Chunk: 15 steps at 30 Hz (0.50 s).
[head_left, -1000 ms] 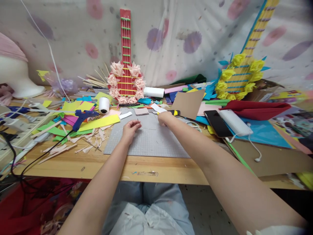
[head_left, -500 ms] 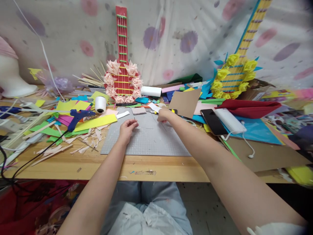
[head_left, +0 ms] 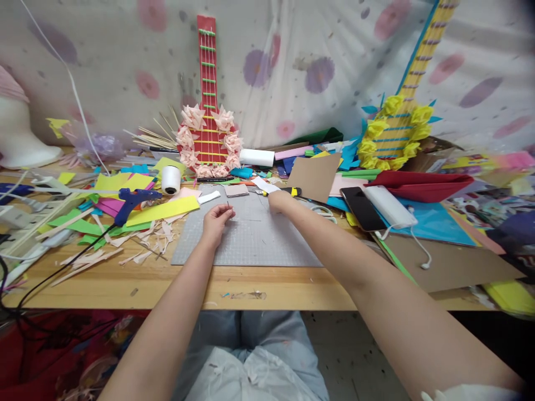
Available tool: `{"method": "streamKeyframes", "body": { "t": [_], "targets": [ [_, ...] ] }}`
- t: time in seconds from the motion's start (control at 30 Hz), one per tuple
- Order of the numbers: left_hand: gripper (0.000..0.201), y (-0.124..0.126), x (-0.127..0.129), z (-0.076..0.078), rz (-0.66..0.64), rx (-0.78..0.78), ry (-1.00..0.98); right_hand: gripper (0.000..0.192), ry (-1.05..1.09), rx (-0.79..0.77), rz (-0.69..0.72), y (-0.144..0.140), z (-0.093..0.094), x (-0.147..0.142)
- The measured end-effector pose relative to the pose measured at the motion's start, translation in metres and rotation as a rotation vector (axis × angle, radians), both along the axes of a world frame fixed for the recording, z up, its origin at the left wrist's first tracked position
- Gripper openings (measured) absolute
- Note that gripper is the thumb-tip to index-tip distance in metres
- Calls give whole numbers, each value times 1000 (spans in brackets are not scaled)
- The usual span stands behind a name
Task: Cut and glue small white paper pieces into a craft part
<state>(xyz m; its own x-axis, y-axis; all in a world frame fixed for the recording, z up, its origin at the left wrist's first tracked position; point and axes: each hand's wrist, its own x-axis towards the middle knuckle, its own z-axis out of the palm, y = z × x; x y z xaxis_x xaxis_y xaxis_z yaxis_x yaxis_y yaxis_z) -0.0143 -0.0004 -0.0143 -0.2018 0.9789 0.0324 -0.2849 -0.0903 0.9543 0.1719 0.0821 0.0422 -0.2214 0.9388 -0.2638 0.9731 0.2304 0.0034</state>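
Observation:
My left hand [head_left: 216, 221] rests over the left part of the grey cutting mat [head_left: 251, 248]. Its thumb and fingertips pinch a thin dark piece, like a short wire or stick. Farther right, my right hand [head_left: 279, 200] reaches to the back of the mat with its fingers curled under. Whatever those fingers hold is hidden. Right behind it lie a yellow and black utility knife [head_left: 296, 191] and a white paper piece [head_left: 264, 184]. A small pinkish square pad [head_left: 236, 190] sits between the hands, toward the back. Thin dark bits lie on the mat.
A red paper guitar with pink flowers [head_left: 209, 136] and a yellow one [head_left: 395, 133] stand behind. At left are a blue glue gun [head_left: 131, 201], a white thread spool [head_left: 171, 180] and paper scraps. Scissors [head_left: 324, 213], a phone [head_left: 361, 207] and a white power bank [head_left: 388, 206] lie right.
My right hand has turned slightly so its curled fingers no longer show. My left hand keeps its pinch in nearly the same place. The view has shifted a little.

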Motion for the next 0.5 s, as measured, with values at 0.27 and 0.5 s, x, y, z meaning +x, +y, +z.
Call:
{"method": "streamKeyframes", "body": {
  "t": [0.27,0.5],
  "targets": [
    [26,4,-1,-5,8,26,-35,32,43,11,-85,3,2,-10],
    [26,3,-1,-4,5,21,-56,36,-112,7,2,3,2,-39]
  ]
}}
